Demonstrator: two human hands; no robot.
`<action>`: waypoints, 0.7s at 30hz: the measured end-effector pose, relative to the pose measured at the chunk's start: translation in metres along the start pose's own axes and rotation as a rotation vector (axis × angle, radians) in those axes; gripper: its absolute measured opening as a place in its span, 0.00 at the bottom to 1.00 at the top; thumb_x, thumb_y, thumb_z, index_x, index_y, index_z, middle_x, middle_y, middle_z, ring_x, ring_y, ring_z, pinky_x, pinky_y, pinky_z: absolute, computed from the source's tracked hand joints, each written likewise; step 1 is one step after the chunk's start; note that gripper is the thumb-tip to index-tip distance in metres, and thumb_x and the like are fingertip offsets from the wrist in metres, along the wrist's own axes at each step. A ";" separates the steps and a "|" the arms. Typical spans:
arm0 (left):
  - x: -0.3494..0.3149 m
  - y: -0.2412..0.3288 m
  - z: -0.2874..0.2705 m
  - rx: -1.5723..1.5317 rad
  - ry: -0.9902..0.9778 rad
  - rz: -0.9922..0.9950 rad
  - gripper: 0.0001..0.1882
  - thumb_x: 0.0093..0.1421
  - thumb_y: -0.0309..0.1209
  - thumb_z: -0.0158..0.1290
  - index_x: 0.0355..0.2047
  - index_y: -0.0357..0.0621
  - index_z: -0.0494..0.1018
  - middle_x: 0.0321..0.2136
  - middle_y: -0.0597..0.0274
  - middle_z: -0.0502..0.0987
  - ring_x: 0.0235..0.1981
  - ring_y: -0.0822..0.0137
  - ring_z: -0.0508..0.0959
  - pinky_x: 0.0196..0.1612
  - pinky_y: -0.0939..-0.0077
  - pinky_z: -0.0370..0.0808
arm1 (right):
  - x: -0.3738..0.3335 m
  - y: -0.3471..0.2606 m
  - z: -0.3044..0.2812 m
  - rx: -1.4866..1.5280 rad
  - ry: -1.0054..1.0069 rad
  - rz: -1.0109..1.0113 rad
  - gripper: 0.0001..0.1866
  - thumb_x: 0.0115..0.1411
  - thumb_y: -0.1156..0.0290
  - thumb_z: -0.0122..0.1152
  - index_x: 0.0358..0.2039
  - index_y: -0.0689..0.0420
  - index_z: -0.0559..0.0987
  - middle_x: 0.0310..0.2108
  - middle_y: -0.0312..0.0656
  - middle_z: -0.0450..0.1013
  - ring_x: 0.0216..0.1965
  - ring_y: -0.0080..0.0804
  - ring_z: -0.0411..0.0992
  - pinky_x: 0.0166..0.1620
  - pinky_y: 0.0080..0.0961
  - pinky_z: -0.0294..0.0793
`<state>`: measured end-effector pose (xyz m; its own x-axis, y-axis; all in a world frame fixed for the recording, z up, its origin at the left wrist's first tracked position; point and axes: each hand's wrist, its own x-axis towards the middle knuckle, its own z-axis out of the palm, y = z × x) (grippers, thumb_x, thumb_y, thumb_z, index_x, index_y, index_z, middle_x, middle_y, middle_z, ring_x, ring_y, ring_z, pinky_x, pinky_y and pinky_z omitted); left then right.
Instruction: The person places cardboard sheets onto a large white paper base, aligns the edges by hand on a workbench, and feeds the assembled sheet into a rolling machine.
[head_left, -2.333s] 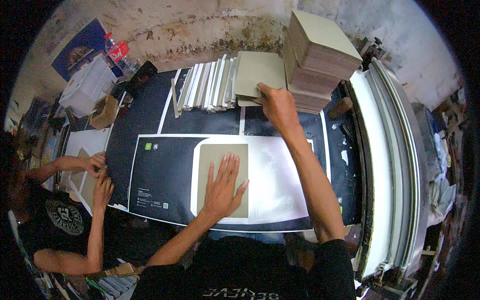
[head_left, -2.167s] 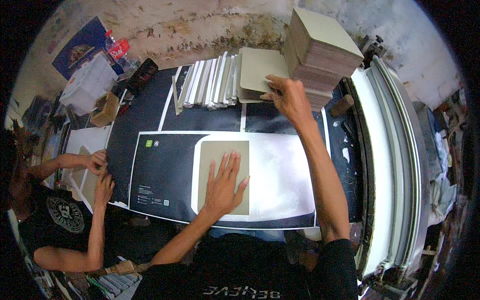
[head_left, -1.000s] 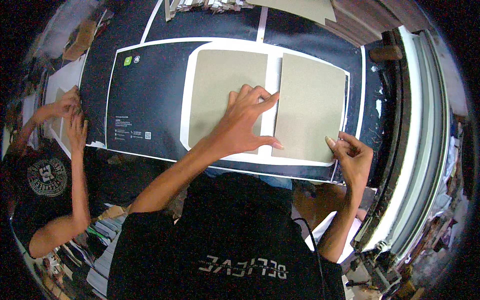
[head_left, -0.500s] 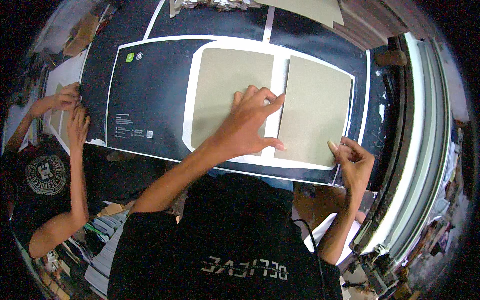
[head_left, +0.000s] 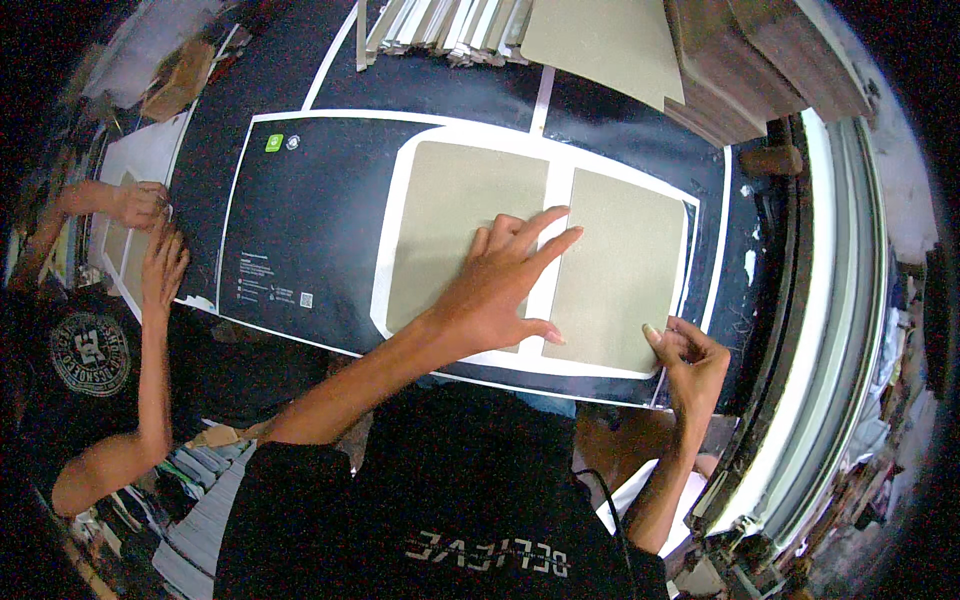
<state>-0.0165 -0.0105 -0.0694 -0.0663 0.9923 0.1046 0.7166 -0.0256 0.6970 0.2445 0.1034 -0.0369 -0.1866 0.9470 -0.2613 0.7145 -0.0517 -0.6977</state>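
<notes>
Two greyish-tan boards lie side by side on a white-bordered area of a dark printed sheet (head_left: 320, 210), a white strip between them. My left hand (head_left: 490, 290) reaches across the left board (head_left: 465, 195). Its fingers are spread, and the forefinger and thumb touch the near-left edge of the right board (head_left: 630, 260). At that board's lower right corner, my right hand (head_left: 697, 358) pinches the edge, thumb on top and the other fingers curled beside it. The right board looks flat against the sheet.
Thin strips (head_left: 450, 28) are bundled at the far edge, beside a large tan board (head_left: 595, 45) and stacked boards (head_left: 745, 65). A long metal-and-white machine part (head_left: 815, 300) borders the right. At left, a co-worker's hands (head_left: 155, 235) work on another sheet.
The right board has come down flat, closer to the left board, with a narrower gap. My left fingers have straightened along its edge. The whole view has shifted, showing more of the far side.
</notes>
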 end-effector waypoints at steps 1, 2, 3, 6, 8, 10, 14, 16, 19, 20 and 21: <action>0.002 0.000 -0.001 0.010 -0.018 0.008 0.61 0.38 0.49 0.72 0.71 0.52 0.54 0.71 0.56 0.52 0.54 0.47 0.64 0.61 0.49 0.61 | 0.001 0.000 -0.001 0.001 -0.008 -0.004 0.20 0.50 0.70 0.78 0.40 0.69 0.83 0.22 0.37 0.77 0.23 0.19 0.70 0.29 0.18 0.71; 0.004 0.000 -0.004 0.020 -0.037 0.016 0.61 0.38 0.49 0.72 0.71 0.51 0.54 0.72 0.58 0.50 0.53 0.47 0.65 0.61 0.50 0.63 | 0.002 0.002 -0.001 0.003 -0.017 -0.008 0.19 0.50 0.71 0.78 0.39 0.70 0.83 0.22 0.37 0.77 0.23 0.19 0.70 0.29 0.18 0.71; 0.007 0.001 -0.006 0.031 -0.055 0.027 0.61 0.38 0.49 0.72 0.71 0.50 0.54 0.73 0.59 0.47 0.52 0.47 0.65 0.60 0.50 0.65 | 0.003 0.004 -0.002 0.004 -0.023 -0.011 0.19 0.50 0.71 0.78 0.39 0.70 0.83 0.22 0.37 0.77 0.23 0.19 0.71 0.29 0.18 0.71; 0.013 0.005 -0.016 0.056 -0.111 0.045 0.64 0.36 0.51 0.72 0.71 0.49 0.52 0.74 0.62 0.48 0.49 0.48 0.66 0.56 0.53 0.69 | 0.007 0.015 -0.003 0.028 -0.030 -0.067 0.18 0.50 0.72 0.78 0.38 0.70 0.83 0.23 0.37 0.78 0.25 0.18 0.72 0.30 0.18 0.73; 0.014 0.002 -0.015 0.085 -0.111 0.052 0.65 0.35 0.52 0.72 0.72 0.49 0.51 0.73 0.62 0.49 0.48 0.48 0.66 0.56 0.53 0.69 | 0.007 0.010 -0.003 0.009 -0.046 -0.037 0.18 0.49 0.72 0.78 0.38 0.69 0.83 0.23 0.37 0.78 0.25 0.18 0.73 0.31 0.19 0.73; 0.015 0.003 -0.014 0.102 -0.121 0.051 0.66 0.34 0.51 0.73 0.71 0.46 0.51 0.73 0.60 0.51 0.48 0.49 0.66 0.56 0.55 0.69 | 0.005 0.010 -0.003 0.008 -0.033 -0.013 0.19 0.49 0.71 0.78 0.37 0.69 0.83 0.23 0.37 0.78 0.25 0.18 0.73 0.31 0.19 0.74; 0.017 0.004 -0.014 0.123 -0.141 0.039 0.68 0.34 0.53 0.73 0.72 0.44 0.49 0.72 0.60 0.51 0.47 0.50 0.66 0.54 0.56 0.70 | 0.007 0.009 -0.003 0.040 -0.056 -0.010 0.19 0.49 0.71 0.79 0.38 0.69 0.83 0.23 0.38 0.78 0.25 0.19 0.73 0.31 0.19 0.74; 0.017 0.002 -0.014 0.140 -0.136 0.052 0.69 0.34 0.55 0.72 0.72 0.46 0.47 0.73 0.62 0.50 0.46 0.49 0.66 0.52 0.55 0.72 | 0.008 0.012 -0.003 0.043 -0.055 -0.002 0.20 0.48 0.71 0.79 0.38 0.69 0.83 0.22 0.38 0.78 0.25 0.19 0.73 0.31 0.19 0.74; 0.017 0.005 -0.013 0.164 -0.128 0.067 0.70 0.33 0.56 0.71 0.72 0.45 0.47 0.73 0.62 0.50 0.44 0.49 0.66 0.51 0.55 0.72 | 0.008 0.012 -0.007 0.009 -0.056 0.003 0.20 0.47 0.71 0.80 0.39 0.68 0.83 0.23 0.40 0.79 0.25 0.22 0.74 0.32 0.20 0.75; 0.018 0.005 -0.013 0.169 -0.137 0.068 0.70 0.33 0.56 0.71 0.72 0.45 0.47 0.73 0.61 0.50 0.44 0.49 0.66 0.50 0.55 0.72 | 0.008 0.010 -0.008 -0.009 -0.056 0.004 0.21 0.47 0.71 0.80 0.39 0.68 0.83 0.24 0.41 0.79 0.26 0.23 0.75 0.32 0.21 0.76; 0.019 0.006 -0.013 0.178 -0.145 0.066 0.70 0.33 0.56 0.71 0.72 0.45 0.47 0.73 0.61 0.50 0.44 0.49 0.66 0.50 0.55 0.72 | 0.007 0.003 -0.006 -0.093 0.030 -0.048 0.21 0.46 0.70 0.80 0.39 0.67 0.84 0.26 0.42 0.80 0.26 0.24 0.75 0.32 0.22 0.76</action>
<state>-0.0228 0.0067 -0.0541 0.0763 0.9965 0.0339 0.8281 -0.0823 0.5545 0.2496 0.1120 -0.0368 -0.2027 0.9569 -0.2079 0.7651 0.0223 -0.6435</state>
